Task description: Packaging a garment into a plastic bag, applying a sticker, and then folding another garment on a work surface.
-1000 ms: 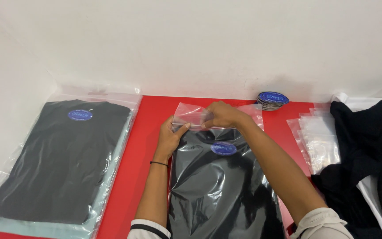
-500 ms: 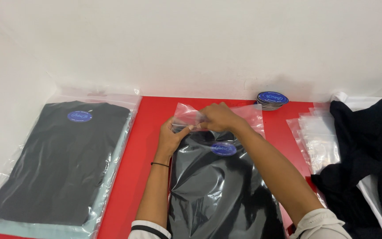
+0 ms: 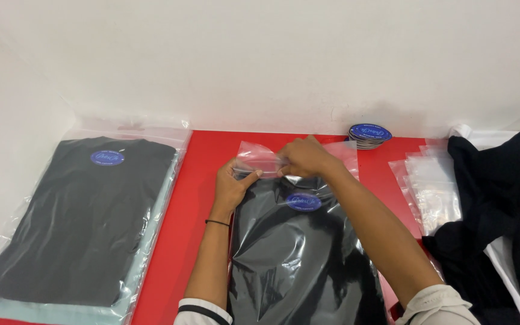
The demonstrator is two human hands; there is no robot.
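While both hands pinch the top flap of the clear plastic bag (image 3: 299,253), we see the folded black garment (image 3: 308,271) already inside it, lying on the red table (image 3: 197,180) at centre. Our left hand (image 3: 231,183) grips the flap's edge at 9 o'clock between thumb and fingers; our right hand (image 3: 305,157) is closed on the same flap at 12 o'clock, above the blue oval sticker (image 3: 303,201). We judge the closing of the bag's mouth to be in hand; pressing the flap flat would call for even pressure. At 9 o'clock lies a stack of bagged garments (image 3: 85,222); at 3 o'clock, empty bags (image 3: 437,192); at 1 o'clock, a sticker pile (image 3: 369,135).
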